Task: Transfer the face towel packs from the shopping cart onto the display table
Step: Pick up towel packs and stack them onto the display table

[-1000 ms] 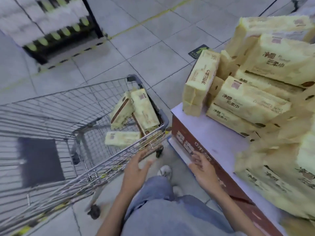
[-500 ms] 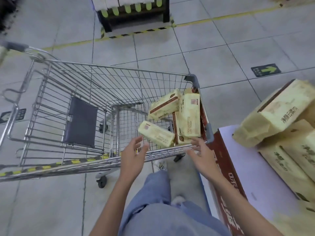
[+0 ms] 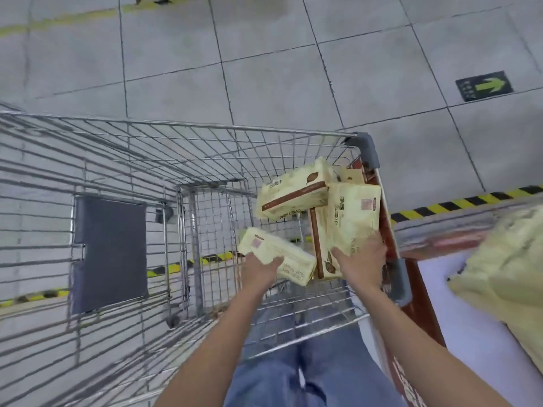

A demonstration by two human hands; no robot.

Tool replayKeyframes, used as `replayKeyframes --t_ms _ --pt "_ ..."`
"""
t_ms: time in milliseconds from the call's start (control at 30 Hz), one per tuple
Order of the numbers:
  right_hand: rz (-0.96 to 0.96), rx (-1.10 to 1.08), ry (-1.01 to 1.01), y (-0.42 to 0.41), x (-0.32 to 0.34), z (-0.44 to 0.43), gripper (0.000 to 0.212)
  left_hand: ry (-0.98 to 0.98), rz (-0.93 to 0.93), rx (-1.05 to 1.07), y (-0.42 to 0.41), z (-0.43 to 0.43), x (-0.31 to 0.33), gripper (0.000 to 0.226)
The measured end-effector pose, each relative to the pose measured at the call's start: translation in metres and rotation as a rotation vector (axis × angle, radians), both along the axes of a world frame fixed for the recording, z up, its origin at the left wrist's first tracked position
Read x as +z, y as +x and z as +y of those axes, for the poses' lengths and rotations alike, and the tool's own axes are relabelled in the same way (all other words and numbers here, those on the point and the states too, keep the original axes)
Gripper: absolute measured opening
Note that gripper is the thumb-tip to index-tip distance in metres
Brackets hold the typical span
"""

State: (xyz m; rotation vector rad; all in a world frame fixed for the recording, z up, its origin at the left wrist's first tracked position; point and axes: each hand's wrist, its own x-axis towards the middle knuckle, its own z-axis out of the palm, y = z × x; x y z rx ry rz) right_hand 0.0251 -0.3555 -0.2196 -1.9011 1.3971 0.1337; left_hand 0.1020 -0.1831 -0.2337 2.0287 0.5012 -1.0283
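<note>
A: Both hands have dropped into the shopping cart [image 3: 205, 127] since half a second ago, when they hovered open above its rim. Now the left hand [image 3: 260, 270] is on the flat pack [image 3: 279, 257] and the right hand [image 3: 363, 259] on the upright pack [image 3: 352, 215].

B: How firm is each grip?

A: On the left, the thumb lies over the pack's near end and the fingers are hidden beneath. That grip looks closed round the pack, though I can't be sure. On the right, the thumb is on one side and the fingers lie across the face, clasping the lower end.

B: Why one pack each?

A: Probably to carry two in one trip. The counter [image 3: 435, 277] stands just beside the cart on the right, so it's a short swing across.

B: And the third?

A: The leaning pack [image 3: 293, 189] rests on top of the upright one, in the cart's corner. Pulling the upright one out may tip it. All three are in the basket. Blurred yellow packs [image 3: 505, 277] already sit on the counter.

B: Any writing?

A: Brown Chinese characters run down the upright pack beside a pinkish square label, too soft to read. The floor sign [image 3: 484, 86] shows a green arrow pointing right.
</note>
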Motion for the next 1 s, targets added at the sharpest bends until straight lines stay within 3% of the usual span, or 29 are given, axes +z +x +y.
replayKeyframes --t_ms 200,367,600,700,1000 --pt "0.089 -0.227 -0.164 0.02 -0.043 0.002 0.111 -0.038 0.263 0.423 0.011 -0.026 -0.066 0.092" --pt "0.103 -0.289 -0.281 0.026 -0.065 0.003 0.111 0.097 0.401 0.707 0.018 -0.044 -0.109 0.133" --pt "-0.002 -0.275 -0.278 0.014 -0.072 0.001 0.111 0.168 0.431 1.036 0.028 -0.064 -0.129 0.135" --pt "-0.008 -0.287 -0.269 0.014 -0.073 0.002 0.111 0.181 0.418 1.04 0.027 -0.067 -0.129 0.133" --pt "-0.026 -0.279 -0.174 0.01 -0.061 -0.006 0.1 0.112 0.177 0.996 0.008 -0.046 -0.109 0.093"
